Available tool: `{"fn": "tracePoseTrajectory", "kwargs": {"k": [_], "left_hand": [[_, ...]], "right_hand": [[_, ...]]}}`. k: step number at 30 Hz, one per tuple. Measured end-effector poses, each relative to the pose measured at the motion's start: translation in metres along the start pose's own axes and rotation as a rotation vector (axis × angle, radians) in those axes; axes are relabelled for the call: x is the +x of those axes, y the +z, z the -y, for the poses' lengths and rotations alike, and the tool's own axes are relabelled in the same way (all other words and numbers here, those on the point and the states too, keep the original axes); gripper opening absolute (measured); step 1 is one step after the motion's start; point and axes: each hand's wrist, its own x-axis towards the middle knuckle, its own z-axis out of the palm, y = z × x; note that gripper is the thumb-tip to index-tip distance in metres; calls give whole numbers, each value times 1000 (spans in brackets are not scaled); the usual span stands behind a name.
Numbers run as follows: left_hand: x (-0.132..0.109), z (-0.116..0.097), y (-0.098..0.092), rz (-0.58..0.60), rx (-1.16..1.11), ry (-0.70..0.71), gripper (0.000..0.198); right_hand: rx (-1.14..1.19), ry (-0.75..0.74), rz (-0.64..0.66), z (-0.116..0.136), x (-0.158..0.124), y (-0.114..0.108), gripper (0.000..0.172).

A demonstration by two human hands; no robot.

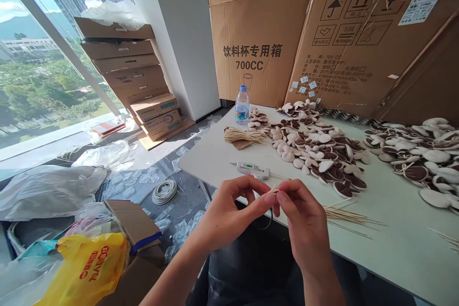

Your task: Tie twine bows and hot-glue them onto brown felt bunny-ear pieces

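1. Bare forearms (pixel 175 272) are lying nearest, leading up to the left hand (pixel 233 215) and the right hand (pixel 306 224); both hands are meeting fingertip to fingertip above the dark-clothed lap (pixel 247 272), by the near edge of the desk (pixel 210 162).
2. Between thumbs and fingers, both hands are grasping a small pale cord piece (pixel 273 191); short strands are showing above the fingertips while the fingers are hiding the rest; whether it is being knotted, looped or only straightened, one cannot tell.
3. Good handling is probably depending on a steady pinch; one hand is best serving as anchor while the other is shaping, so that the strands are not slipping or twisting.
4. Light, even tension is likely suiting so thin a strand; hard tugging could be pulling it lopsided.
5. A white glue gun (pixel 251 170) is lying on the desk just beyond the left fingers, its metal tip pointing off to the left; care is worth taking, as it may be running hot.
6. Thin sticks (pixel 353 217) are lying just beside the right hand; brown-and-white plush pieces (pixel 322 148) are sitting heaped farther back; small wrist movements are probably sparing both from being brushed.
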Motion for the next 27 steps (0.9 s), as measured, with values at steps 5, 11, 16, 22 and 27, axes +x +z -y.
{"fn": "tracePoseTrajectory", "kwargs": {"k": [5, 11, 16, 22, 27], "left_hand": [[-1, -2, 3, -46, 86, -10, 22], [-4, -7, 7, -57, 154, -20, 14], [-5, -7, 13, -113, 236, 21, 5], [-6, -3, 19, -178, 216, 61, 9], [-4, -1, 22, -196, 194, 87, 15]], "right_hand": [[-130, -43, 68, 5, 2, -4, 17], [-210, -62, 78, 11, 3, -8, 18], [-167, -95, 93, 13, 3, -8, 12], [-74, -56, 66, 11, 2, -7, 11], [-6, -20, 22, 8, 2, -4, 10]]}}
